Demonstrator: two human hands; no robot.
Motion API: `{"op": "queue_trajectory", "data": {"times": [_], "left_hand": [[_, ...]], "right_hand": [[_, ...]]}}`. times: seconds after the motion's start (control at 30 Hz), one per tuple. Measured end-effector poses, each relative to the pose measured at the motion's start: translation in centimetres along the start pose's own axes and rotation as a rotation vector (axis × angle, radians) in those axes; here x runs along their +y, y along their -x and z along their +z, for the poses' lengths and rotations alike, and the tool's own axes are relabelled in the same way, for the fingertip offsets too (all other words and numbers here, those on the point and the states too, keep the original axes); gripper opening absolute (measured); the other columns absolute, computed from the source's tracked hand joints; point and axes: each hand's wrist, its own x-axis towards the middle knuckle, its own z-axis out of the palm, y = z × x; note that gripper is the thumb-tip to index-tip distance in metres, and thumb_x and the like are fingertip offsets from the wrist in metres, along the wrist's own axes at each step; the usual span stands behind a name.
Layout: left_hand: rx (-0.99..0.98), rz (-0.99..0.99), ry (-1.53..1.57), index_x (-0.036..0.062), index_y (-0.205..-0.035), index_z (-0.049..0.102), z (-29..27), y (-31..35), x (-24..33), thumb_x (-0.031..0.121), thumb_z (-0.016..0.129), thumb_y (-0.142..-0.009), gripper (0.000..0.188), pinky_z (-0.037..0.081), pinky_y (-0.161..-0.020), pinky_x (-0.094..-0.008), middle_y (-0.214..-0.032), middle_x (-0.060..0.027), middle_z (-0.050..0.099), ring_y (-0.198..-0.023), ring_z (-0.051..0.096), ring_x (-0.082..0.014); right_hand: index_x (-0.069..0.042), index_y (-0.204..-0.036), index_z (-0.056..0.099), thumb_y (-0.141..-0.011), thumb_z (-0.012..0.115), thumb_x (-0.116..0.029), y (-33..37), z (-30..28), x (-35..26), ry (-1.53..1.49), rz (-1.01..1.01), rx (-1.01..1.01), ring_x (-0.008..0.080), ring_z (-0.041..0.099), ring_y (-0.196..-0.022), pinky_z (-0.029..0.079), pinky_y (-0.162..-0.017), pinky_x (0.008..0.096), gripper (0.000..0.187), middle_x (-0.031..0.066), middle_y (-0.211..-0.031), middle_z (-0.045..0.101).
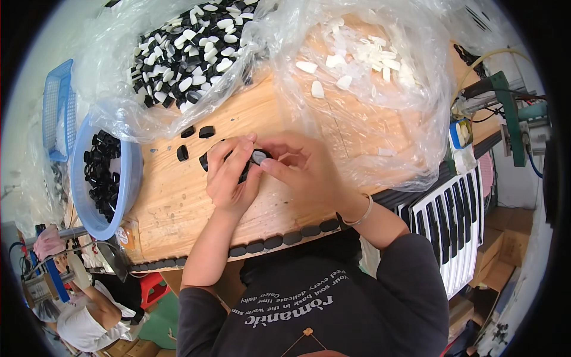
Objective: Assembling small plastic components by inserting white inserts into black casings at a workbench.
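Over the middle of the wooden table, my left hand [229, 175] is closed around a small black oval part [260, 157] with a pale grey face. The fingers of my right hand [306, 169] are closed on the same part from the right, thumb against its edge. Dark pieces also show under my left palm, mostly hidden by the fingers. Just left of that hand lie several loose black oval pieces [206, 132]. Beyond, a clear plastic bag holds a heap of black pieces with white ovals [190, 59].
White oval pieces [380, 56] lie on clear plastic sheeting at the far right. A blue basin [135, 178] of black rings stands at left, near a blue basket [58, 113]. Black pads line the table's [172, 229] near edge. Black-and-white strips fill a rack at right. Another person sits lower left.
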Motion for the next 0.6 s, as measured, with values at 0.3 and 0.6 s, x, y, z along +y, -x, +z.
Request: {"op": "queue_trajectory", "data": {"times": [0.3,0.6], "left_hand": [[-0.074,0.110,0.047,-0.0047,-0.105,0.063,-0.2,-0.6,0.2,-0.007,0.075,-0.066,0.041,0.049,-0.071,-0.0371,-0.092,-0.0171,0.068,-0.082,0.063,-0.0301],[-0.121,0.092,0.008,-0.0058,-0.106,0.063,0.1,-0.3,0.1,-0.007,0.074,-0.068,0.040,0.051,-0.069,-0.0366,-0.089,-0.0170,0.067,-0.082,0.062,-0.0308]], "right_hand": [[0.004,-0.102,0.062,-0.085,0.067,-0.003,-1.4,-1.0,2.3,-0.347,0.236,-0.258,0.0090,0.063,-0.083,0.052,-0.076,0.0228,0.019,0.0065,-0.092,0.067],[0.004,-0.100,0.062,-0.085,0.067,-0.004,-2.5,-1.9,3.0,-0.291,0.247,-0.307,0.0093,0.063,-0.083,0.052,-0.076,0.0234,0.018,0.0069,-0.094,0.067]]}}
